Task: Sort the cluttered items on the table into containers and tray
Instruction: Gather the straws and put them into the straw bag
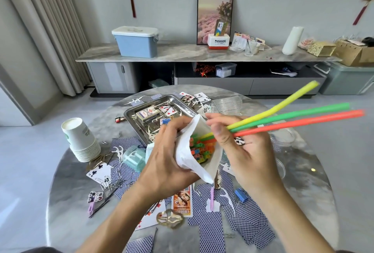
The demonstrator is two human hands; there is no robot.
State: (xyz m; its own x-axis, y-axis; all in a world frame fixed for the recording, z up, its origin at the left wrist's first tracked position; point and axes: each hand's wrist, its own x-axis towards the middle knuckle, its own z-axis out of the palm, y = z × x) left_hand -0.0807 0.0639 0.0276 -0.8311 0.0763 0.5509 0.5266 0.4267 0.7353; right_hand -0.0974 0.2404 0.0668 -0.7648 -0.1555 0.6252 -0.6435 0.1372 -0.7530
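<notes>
Left hand (pixel 162 157) gripping paper cup (pixel 202 159), right hand (pixel 238 143) pinching straws (pixel 293 117), above cluttered marble table (pixel 303 182).

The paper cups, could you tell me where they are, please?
Head view: the paper cups stand stacked upside down at the table's left edge, left of the tray.

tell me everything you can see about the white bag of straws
The white bag looks like thin, crumpled paper or plastic. It is held above the table, tilted so its open mouth faces the camera. Inside show the ends of many bright straws, orange, green, yellow and blue. The left hand grips its left side, fingers curled round the wall. The right hand pinches three long straws, yellow, green and orange, whose near ends sit in the mouth. Its bottom end is not clearly visible.
</notes>
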